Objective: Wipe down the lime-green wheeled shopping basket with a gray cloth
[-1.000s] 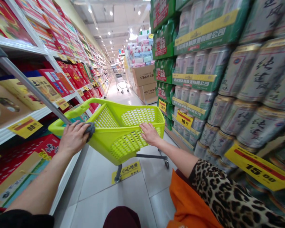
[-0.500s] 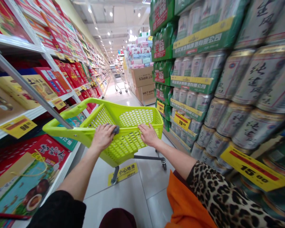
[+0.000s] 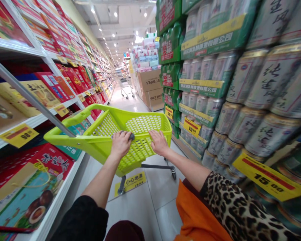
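Observation:
A lime-green plastic shopping cart [image 3: 102, 142] stands sideways before me, its handle to the left. My left hand [image 3: 120, 144] is closed on a dark grey cloth [image 3: 132, 136], pressed against the top of the cart's near rim. Only the cloth's edges show around the fingers. Farther right along the same rim, my right hand [image 3: 159, 142] grips the cart's edge with its fingers hooked over the top. The visible part of the mesh basket [image 3: 142, 123] holds nothing I can make out.
Shelves of boxed goods [image 3: 54, 160] line the left side. Stacked beer cans [image 3: 261, 130] and green bottle packs [image 3: 170, 73] rise close on the right. Ahead are wet-wipe cartons [image 3: 150, 87] and another cart [image 3: 126, 87]. A yellow floor sign [image 3: 135, 182] lies under the cart.
My left hand has slid rightward along the cart's rim with the cloth, closer to my right hand. The right hand has shifted only slightly and still holds the rim.

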`<state>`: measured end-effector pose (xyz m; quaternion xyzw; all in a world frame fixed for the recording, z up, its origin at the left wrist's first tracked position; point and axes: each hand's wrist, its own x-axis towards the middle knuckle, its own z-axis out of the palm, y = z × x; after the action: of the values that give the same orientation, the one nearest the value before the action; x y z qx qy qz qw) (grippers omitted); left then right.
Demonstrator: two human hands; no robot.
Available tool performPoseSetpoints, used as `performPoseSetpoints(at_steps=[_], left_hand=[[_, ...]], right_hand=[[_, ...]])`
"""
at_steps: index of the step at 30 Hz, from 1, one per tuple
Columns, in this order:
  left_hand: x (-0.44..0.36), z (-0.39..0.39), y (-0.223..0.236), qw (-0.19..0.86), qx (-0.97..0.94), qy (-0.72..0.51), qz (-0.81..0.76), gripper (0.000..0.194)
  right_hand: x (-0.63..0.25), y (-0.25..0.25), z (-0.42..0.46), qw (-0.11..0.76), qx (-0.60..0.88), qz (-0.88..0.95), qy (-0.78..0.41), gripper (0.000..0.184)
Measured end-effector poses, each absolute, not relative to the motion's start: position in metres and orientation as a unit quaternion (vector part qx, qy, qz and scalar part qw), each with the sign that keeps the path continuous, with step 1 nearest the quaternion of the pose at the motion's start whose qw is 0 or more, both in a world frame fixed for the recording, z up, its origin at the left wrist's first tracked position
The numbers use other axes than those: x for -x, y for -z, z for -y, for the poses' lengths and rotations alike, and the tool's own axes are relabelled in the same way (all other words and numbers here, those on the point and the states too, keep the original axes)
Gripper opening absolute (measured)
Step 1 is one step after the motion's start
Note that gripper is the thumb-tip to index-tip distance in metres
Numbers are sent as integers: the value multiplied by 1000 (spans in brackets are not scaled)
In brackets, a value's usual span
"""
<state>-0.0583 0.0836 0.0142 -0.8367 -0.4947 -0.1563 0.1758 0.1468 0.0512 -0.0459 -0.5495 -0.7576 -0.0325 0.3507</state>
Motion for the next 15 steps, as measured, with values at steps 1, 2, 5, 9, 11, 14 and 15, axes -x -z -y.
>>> performPoseSetpoints(at_steps=[1, 2, 5, 9, 11, 14, 15], left_hand=[[48, -82, -10, 170, 833, 165, 500, 37], [42, -81, -8, 166, 828, 174, 507, 37], [44, -81, -6, 157, 831, 178, 503, 37], [76, -86, -16, 165, 840, 153, 494, 36], [87, -87, -22, 172, 839, 139, 498, 36], [81, -84, -26, 184, 822, 123, 524, 38], [73, -82, -25, 185, 815, 120, 535, 40]], right_hand=[[-147, 46, -51, 348, 551, 758, 35, 62], [-148, 46, -51, 347, 552, 758, 38, 62], [-150, 47, -51, 345, 549, 760, 43, 62], [-150, 49, -51, 340, 532, 774, 42, 63], [-148, 50, -50, 349, 533, 770, 38, 62], [-145, 51, -49, 362, 541, 759, 31, 61], [-144, 51, -49, 364, 542, 757, 30, 61]])
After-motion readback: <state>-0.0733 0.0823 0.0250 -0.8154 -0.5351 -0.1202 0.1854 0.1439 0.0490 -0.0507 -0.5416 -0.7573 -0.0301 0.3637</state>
